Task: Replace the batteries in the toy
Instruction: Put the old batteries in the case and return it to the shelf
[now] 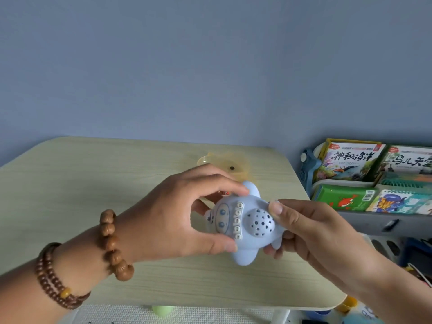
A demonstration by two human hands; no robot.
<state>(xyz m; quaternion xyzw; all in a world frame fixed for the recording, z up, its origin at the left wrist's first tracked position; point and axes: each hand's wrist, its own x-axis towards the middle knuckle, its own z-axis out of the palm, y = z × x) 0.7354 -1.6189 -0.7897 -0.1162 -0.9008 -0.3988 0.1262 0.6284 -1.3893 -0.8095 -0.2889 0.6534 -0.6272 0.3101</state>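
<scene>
A pale blue plastic airplane-shaped toy (247, 220) with a row of white buttons and a perforated dome is held above the table, top side facing me. My left hand (177, 216) grips its nose end, fingers over the far wing and thumb under the near side. My right hand (304, 230) holds the tail end, thumb pressed on top beside the dome, fingers underneath. The toy's underside is hidden. No batteries are visible.
A light wood table (93, 183) lies below the hands. A translucent yellow plastic piece (224, 167) lies on it behind the toy. A rack of children's books (374, 176) stands at the right. Small toys lie on the floor at bottom right.
</scene>
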